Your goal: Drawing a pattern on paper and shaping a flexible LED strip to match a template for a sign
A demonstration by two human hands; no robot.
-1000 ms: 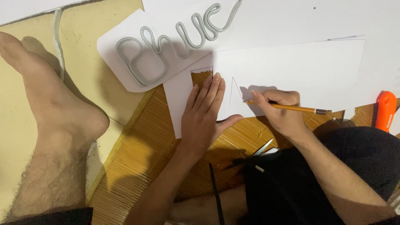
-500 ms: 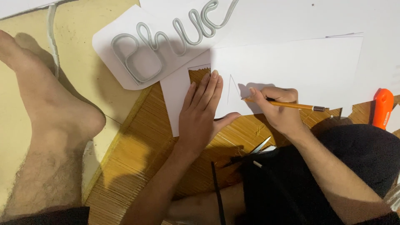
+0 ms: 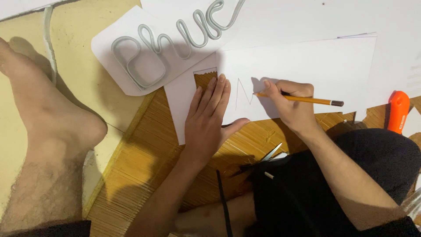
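My left hand point(image 3: 209, 118) lies flat, fingers together, pressing down a white sheet of paper point(image 3: 307, 70) on a woven bamboo mat point(image 3: 144, 158). My right hand point(image 3: 291, 105) grips a yellow pencil point(image 3: 307, 100) with its tip on the sheet. A thin zigzag pencil line point(image 3: 243, 94) shows just left of the tip. The sheet has a small rectangular notch point(image 3: 205, 78) cut from it beside my left fingertips.
A white card carrying bent grey tube lettering point(image 3: 171, 44) lies at the upper left. Scissors point(image 3: 263, 159) rest by my dark shorts. An orange utility knife point(image 3: 398, 112) lies at the right. A bare foot and leg point(image 3: 44, 131) rest on the yellow floor at the left.
The pencil tip has moved a little along the sheet, extending the zigzag line. My left hand stays flat in the same place on the paper.
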